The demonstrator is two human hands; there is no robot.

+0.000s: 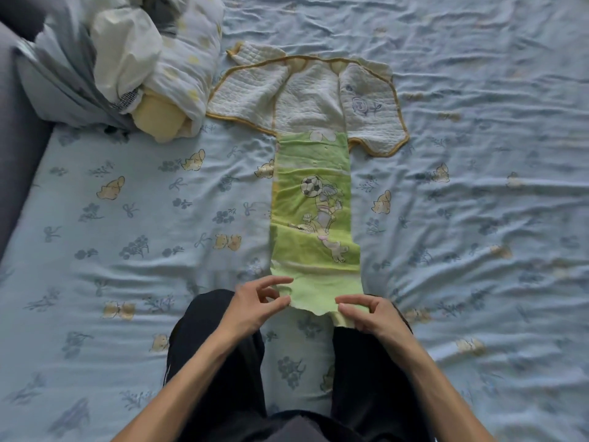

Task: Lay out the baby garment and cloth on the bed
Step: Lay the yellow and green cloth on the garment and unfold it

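Both hands (pixel 314 306) pinching green cloth (pixel 314 218)

Baby garment (pixel 306 94): quilted matt cotton, stitched texture. Cloth (pixel 314 212): soft matt fabric, printed, slightly fuzzy. Bed sheet (pixel 127 218): thin, wrinkled, matt printed cloth.

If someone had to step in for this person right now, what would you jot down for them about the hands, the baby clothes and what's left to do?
Left hand: pinching the near left corner of the green cloth.
Right hand: pinching the near right corner.
White quilted baby garment: spread open on the bed sheet, flaps out to both sides.
Green cloth: laid lengthwise down the garment's middle, reaching back to the person's knees.
Done: both pieces mostly spread out.
Left: probably smooth the near edge, which looks wavy, then let go.
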